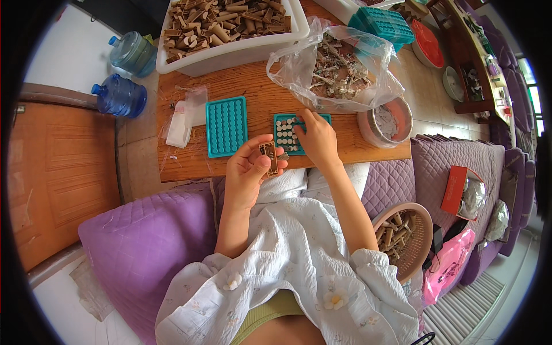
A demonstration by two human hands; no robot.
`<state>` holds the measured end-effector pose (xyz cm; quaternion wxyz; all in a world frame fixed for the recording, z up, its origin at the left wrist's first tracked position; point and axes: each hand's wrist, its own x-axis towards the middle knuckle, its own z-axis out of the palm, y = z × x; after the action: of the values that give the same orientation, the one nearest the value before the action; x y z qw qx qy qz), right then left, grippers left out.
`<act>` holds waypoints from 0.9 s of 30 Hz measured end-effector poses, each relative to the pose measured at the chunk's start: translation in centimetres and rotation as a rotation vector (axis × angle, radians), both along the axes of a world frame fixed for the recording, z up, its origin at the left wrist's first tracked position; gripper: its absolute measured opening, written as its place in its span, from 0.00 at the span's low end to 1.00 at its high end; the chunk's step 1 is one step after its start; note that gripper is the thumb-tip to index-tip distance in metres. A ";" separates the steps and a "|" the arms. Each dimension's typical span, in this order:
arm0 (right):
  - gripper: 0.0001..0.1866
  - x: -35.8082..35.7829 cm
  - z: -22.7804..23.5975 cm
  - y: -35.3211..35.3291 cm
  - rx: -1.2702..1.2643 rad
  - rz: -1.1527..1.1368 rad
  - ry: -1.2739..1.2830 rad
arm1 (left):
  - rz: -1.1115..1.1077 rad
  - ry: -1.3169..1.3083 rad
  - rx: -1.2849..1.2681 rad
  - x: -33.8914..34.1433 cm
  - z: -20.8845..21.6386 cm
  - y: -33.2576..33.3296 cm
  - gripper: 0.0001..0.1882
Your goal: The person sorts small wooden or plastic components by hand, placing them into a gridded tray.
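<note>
Between the thumb and fingers of my left hand (246, 175) is a small brown plastic casing half (268, 160), its hollow side with inner ribs turned up. A small greyish piece (283, 156) shows beside it at my fingertips. My right hand (318, 140) reaches over a teal tray (325, 119) with several small white round pieces (284, 131) in its pockets. The right fingertips are drawn together down at the tray; whatever they pinch is hidden. To the left of that tray lies another teal tray (226, 126) with rows of round pockets.
On the wooden table (190, 164) stand a white bin (230, 60) heaped with brown casing pieces, a clear plastic bag (345, 75) of small parts and a round tub (394, 123). White packets (180, 123) lie at left. A pink basket (420, 230) of brown pieces sits at my right.
</note>
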<state>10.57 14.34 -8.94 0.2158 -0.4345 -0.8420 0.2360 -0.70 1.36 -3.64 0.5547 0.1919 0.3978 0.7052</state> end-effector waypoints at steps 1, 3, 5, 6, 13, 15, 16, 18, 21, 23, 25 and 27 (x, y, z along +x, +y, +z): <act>0.10 -0.1 -0.1 0.0 -0.011 -0.011 0.013 | -0.009 -0.001 -0.011 0.0 0.0 0.1 0.21; 0.10 -0.2 -0.5 0.1 -0.022 -0.022 0.028 | -0.018 0.000 -0.020 -0.1 -0.1 0.1 0.21; 0.10 -0.4 -0.7 0.1 0.001 0.001 0.008 | -0.026 -0.017 -0.021 -0.1 -0.1 0.0 0.21; 0.10 -0.5 -0.8 0.0 0.002 0.002 0.010 | -0.026 -0.015 -0.021 -0.2 0.0 0.0 0.21; 0.10 0.3 -1.0 -1.0 0.183 0.086 -0.190 | -0.027 -0.020 -0.060 -0.6 -0.3 -0.5 0.23; 0.10 0.8 -1.0 -1.2 0.235 0.119 -0.167 | -0.048 -0.030 -0.046 -0.8 -0.5 -0.7 0.22; 0.10 1.1 -1.0 -1.2 0.241 0.156 -0.172 | -0.052 -0.051 -0.039 -0.8 -0.7 -0.7 0.22; 0.11 1.4 -0.9 -1.1 0.248 0.193 -0.177 | -0.056 -0.073 -0.031 -0.7 -0.7 -0.7 0.22; 0.11 1.5 -0.6 -1.0 0.294 0.225 -0.112 | -0.071 -0.084 -0.010 -0.5 -0.6 -0.5 0.22; 0.12 1.4 0.0 -1.1 0.163 0.152 0.047 | -0.078 -0.094 -0.016 -0.4 -0.6 -0.5 0.23; 0.13 1.1 1.8 -2.4 0.032 0.100 0.300 | -0.060 -0.071 -0.023 -0.4 -0.6 -0.5 0.22; 0.15 0.8 4.5 -4.5 -0.101 0.040 0.549 | -0.049 -0.050 -0.030 -0.1 -0.4 -0.5 0.22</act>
<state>11.38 9.85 -4.48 0.4092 -0.3478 -0.7477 0.3905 -0.78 0.90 -4.06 0.5844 0.1755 0.3894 0.6900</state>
